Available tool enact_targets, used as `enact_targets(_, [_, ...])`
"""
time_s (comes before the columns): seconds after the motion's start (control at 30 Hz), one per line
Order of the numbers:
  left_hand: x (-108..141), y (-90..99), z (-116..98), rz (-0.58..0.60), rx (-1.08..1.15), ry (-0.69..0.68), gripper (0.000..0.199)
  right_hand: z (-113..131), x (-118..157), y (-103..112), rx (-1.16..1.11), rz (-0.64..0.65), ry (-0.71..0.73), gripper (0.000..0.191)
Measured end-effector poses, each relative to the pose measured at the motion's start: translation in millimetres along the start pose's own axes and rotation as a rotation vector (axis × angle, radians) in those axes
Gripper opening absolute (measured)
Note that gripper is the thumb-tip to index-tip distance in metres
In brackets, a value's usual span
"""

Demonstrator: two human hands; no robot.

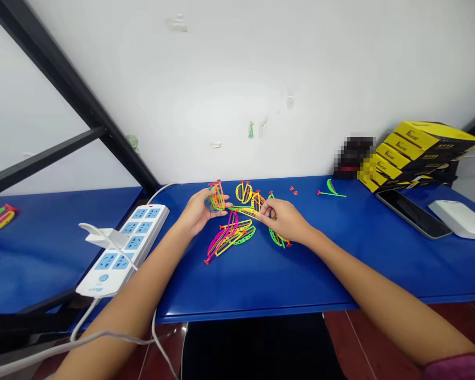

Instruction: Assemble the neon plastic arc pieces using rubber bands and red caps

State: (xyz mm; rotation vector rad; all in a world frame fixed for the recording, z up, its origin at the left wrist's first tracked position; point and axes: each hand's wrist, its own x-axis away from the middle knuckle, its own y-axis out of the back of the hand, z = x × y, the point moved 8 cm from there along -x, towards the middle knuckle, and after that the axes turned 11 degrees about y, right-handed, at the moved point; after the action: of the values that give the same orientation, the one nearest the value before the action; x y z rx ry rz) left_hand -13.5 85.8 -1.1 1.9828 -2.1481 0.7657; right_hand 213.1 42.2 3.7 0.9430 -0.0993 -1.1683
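Small plastic toy bows with suction-tipped arrows lie on the blue table. My left hand is closed around a bunch of orange and green toy bows with red-tipped arrows. My right hand pinches the end of a yellow toy bow, which stretches toward my left hand. Just below and between the hands rest pink toy bows and a green toy bow. A yellow toy bow and arrows lie behind. More green pieces sit partly under my right hand.
At left stands a white power strip with a plugged-in charger and cables. On the right are stacked yellow boxes, a phone and a white device. Red tips and a green bow with arrow lie toward the wall.
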Motion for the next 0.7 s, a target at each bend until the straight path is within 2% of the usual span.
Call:
enact_targets(0.13, [1.1, -6.7, 4.7, 0.061, -0.028, 0.036, 0.012, -7.1, -1.2, 7.7, -0.23, -0.098, -0.092, 0.028])
enact_targets(0.3, [6.0, -18.9, 10.7, 0.158, -0.125, 0.014, 0.037, -12.7, -3.3, 6.5, -0.523, -0.174, -0.21, 0.04])
enact_targets(0.53, [22.1, -48.6, 25.8, 0.314, -0.178, 0.015, 0.05, -0.2, 0.2, -12.1, -0.712, -0.128, -0.316, 0.046])
enact_targets(0.7, [27.0, -55.4, 30.4, 0.276, -0.264, -0.06, 0.053, 2.7, 1.6, -25.9, -0.666, -0.017, -0.264, 0.043])
